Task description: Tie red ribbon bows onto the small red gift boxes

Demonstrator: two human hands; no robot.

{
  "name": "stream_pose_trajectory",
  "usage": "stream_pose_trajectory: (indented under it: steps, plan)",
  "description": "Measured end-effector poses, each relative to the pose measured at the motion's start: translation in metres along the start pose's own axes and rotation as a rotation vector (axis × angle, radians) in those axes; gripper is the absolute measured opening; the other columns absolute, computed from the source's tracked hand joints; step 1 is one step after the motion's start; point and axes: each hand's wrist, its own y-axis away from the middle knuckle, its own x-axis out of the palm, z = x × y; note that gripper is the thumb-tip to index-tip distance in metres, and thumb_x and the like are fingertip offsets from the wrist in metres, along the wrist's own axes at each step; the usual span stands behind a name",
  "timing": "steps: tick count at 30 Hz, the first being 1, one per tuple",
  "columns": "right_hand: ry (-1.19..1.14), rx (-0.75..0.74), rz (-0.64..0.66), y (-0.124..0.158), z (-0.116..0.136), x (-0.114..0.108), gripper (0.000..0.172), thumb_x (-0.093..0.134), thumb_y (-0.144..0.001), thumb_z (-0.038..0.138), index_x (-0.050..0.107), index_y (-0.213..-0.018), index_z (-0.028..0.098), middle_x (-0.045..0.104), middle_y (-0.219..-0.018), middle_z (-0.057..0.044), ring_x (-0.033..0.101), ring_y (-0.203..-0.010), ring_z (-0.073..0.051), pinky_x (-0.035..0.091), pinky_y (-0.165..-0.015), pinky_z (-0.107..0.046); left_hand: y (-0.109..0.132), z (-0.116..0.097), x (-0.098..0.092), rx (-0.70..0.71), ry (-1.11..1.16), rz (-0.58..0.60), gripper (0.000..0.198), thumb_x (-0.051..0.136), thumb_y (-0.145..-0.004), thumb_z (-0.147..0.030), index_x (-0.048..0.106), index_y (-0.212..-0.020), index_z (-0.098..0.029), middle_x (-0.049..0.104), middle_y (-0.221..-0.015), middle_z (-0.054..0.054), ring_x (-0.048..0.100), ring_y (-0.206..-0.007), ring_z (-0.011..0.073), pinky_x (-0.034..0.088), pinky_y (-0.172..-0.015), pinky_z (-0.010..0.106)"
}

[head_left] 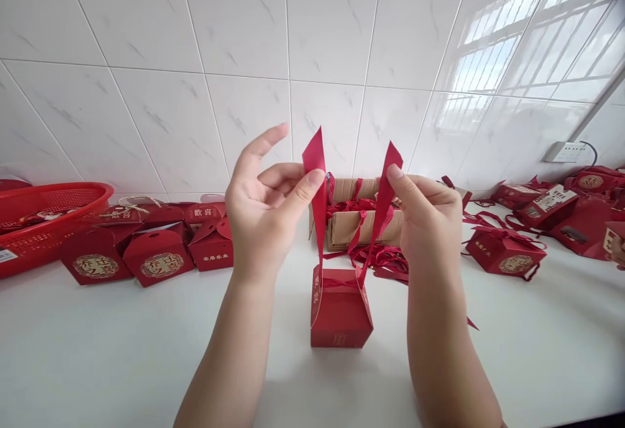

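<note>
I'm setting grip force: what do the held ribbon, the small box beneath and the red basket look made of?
Ribbon: probably satin-like fabric; thin, twisting strips.
Small box: likely matte card; flat panels, sharp creases.
Red basket: apparently glossy plastic; perforated wall, shiny rim.

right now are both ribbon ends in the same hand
No, the left hand pinches one ribbon end and the right hand pinches the other end.
</note>
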Motion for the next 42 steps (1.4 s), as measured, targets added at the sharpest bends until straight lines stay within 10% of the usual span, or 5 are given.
stream_pose_trajectory:
  steps: [12,42]
  plan:
    - [-0.001,-0.018,-0.080,0.005,0.002,0.007,0.038,0.064,-0.076,0.052,0.059,-0.053,0.022,0.027,-0.047,0.004,0.032,-0.041,-0.008,0.025,-0.041,-0.027,0.001,0.004,0.002,-0.049,0.083,-0.029,0.011,0.073,-0.073,-0.030,0.069,-0.082,-0.024,0.069,-0.080,0.000,0.067,-0.082,0.0170,0.056,-0.071,0.030]
    - [-0.039,-0.004,-0.018,0.000,0.006,-0.006,0.028,0.064,-0.080,0.043,0.063,-0.062,0.021,0.055,-0.060,0.000,0.054,-0.059,-0.013,0.040,-0.051,-0.028,0.001,0.007,0.004,-0.035,0.040,-0.009,0.010,0.072,-0.073,-0.028,0.068,-0.081,-0.023,0.068,-0.081,0.000,0.067,-0.081,0.0167,0.056,-0.073,0.030]
